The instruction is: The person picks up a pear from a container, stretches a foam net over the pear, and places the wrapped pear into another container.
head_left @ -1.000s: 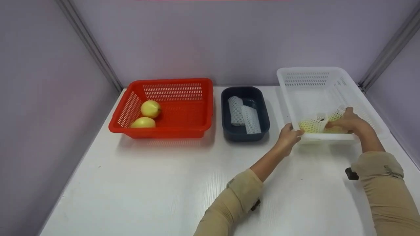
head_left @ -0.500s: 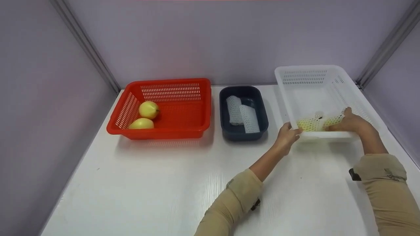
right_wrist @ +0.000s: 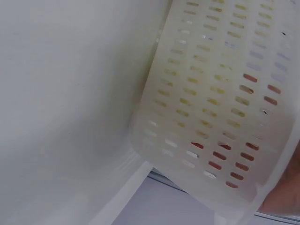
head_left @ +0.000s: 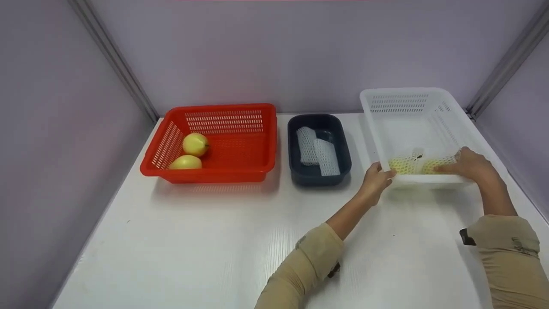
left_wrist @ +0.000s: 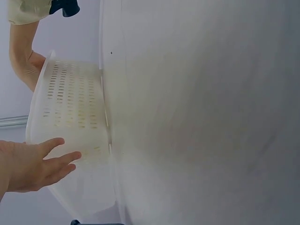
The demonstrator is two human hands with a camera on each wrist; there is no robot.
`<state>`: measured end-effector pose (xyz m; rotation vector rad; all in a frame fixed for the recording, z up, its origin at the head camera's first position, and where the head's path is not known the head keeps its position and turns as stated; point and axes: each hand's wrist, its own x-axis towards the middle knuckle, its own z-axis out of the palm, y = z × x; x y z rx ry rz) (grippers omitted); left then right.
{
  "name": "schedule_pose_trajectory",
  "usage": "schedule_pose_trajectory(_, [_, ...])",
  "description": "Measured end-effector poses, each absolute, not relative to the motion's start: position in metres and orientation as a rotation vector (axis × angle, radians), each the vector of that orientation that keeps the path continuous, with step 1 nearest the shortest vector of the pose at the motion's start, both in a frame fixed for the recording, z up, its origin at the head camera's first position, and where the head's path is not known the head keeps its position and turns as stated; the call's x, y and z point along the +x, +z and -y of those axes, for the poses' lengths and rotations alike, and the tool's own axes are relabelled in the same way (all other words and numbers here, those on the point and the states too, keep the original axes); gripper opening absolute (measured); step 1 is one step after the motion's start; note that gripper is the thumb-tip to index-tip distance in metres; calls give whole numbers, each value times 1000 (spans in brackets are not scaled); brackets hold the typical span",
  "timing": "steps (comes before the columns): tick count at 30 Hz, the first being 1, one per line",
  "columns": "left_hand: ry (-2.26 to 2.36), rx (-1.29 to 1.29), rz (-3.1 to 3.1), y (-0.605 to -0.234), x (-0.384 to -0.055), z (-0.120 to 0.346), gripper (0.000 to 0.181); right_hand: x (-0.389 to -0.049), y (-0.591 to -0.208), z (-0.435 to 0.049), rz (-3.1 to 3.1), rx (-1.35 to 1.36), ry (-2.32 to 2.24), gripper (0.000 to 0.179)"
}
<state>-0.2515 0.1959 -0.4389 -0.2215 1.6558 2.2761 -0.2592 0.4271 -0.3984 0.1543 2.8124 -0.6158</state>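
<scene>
Right netted fruit point(head_left: 431, 166): yellow, in pale mesh, just behind the near wall of the white basket point(head_left: 424, 179).
Right grip point(head_left: 469, 165): reaches over the basket's near wall, clamped on the fruit and its mesh; some fingers are hidden.
Left netted fruit point(head_left: 402, 166): beside the first, in the basket's near left corner.
Left grip point(head_left: 373, 182): clamped on the basket's rim at that corner.
Handling: best, in judgement, to hold the fruit's body together with the loose mesh, lightly against bruising, while the left grip steadies the basket.
Dark tray point(head_left: 319, 180): left of the basket on the worktop point(head_left: 193, 240), with two mesh sleeves point(head_left: 307, 148) inside.
Red basket point(head_left: 223, 176): farthest left of the white one, holding two bare fruits point(head_left: 195, 144).
</scene>
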Motion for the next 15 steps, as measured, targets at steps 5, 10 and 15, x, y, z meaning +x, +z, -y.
schedule_pose_trajectory(5, [2267,-226,-1646,-441,-251,-196,28,-259,-403,-427,-2808,143,-608,98])
schedule_pose_trajectory(10, [2281,-221,-1639,-443,-252,-196,28,-258,-400,-426,-2759,146,-641,108])
schedule_pose_trajectory(15, [2279,-218,-1644,-441,-254,-196,27,-252,-394,-418,-2785,253,-706,121])
